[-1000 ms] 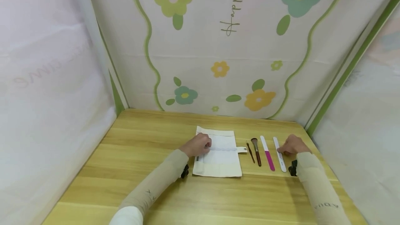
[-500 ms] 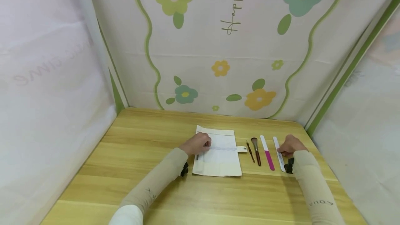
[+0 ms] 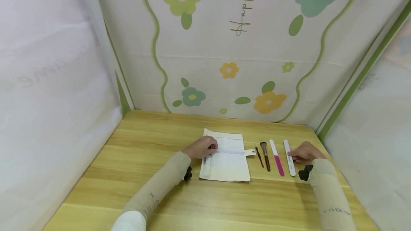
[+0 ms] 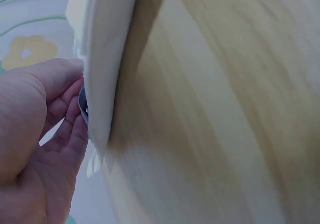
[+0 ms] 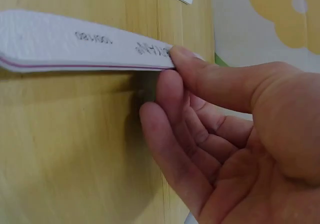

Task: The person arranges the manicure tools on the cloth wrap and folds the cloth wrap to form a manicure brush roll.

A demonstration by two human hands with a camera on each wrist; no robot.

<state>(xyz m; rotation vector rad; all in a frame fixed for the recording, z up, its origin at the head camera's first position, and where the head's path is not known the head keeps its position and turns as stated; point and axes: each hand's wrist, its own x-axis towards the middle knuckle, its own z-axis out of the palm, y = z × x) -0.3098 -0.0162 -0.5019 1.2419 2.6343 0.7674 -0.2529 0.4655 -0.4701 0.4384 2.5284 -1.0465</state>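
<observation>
A white nail file [image 3: 289, 158] with printed lettering is pinched at its right edge by my right hand [image 3: 303, 152]. In the right wrist view the thumb [image 5: 187, 59] lies on top of the file, with the index finger under its edge. My left hand [image 3: 201, 148] is at the left side of an opened cream fabric pouch [image 3: 227, 174]. In the left wrist view its fingers pinch a dark grey curved piece [image 4: 83, 106] against the pouch edge. What that piece belongs to I cannot tell.
Left of the white file lie a pink-and-white nail file [image 3: 278, 165], a brush [image 3: 266, 156] with a dark handle, and a thin dark tool [image 3: 259, 157]. The pouch's snap strap [image 3: 250, 152] points right. Flower-printed curtains [image 3: 205, 45] enclose the wooden table [image 3: 154, 138].
My right hand has drawn slightly to the right and now pinches the white file by its edge, uncovering more lettering. A dark piece shows at my left fingertips; the left hand has barely moved.
</observation>
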